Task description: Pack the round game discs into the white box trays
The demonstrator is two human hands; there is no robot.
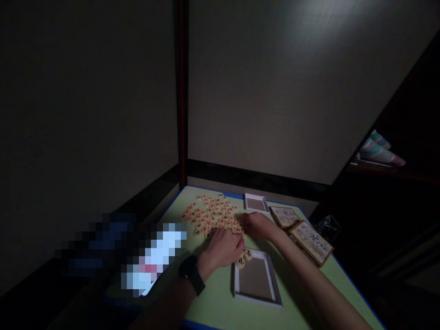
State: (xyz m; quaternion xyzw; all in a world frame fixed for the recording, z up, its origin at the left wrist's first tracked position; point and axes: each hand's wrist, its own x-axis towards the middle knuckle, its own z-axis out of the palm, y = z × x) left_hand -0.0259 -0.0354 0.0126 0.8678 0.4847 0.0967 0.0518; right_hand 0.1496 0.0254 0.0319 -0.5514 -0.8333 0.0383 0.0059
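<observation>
Round wooden Chinese chess pieces (213, 213), marked in red and black, lie spread in a loose cluster on the table. My left hand (223, 247), with a dark watch on the wrist, is curled at the near edge of the cluster; its fingertips are hidden. At the right edge of the cluster is my right hand (255, 224), fingers bent down among the pieces. What either hand grips cannot be made out. Just below my left hand lies a shallow open box (279, 293), with several black-marked pieces (240, 262) in its far left corner.
A second shallow box (256, 194) lies at the table's far edge. Two printed box lids (283, 216) (311, 242) rest to the right. A bright, blurred-out screen (154, 256) is on the left. Walls stand behind the green table (220, 302).
</observation>
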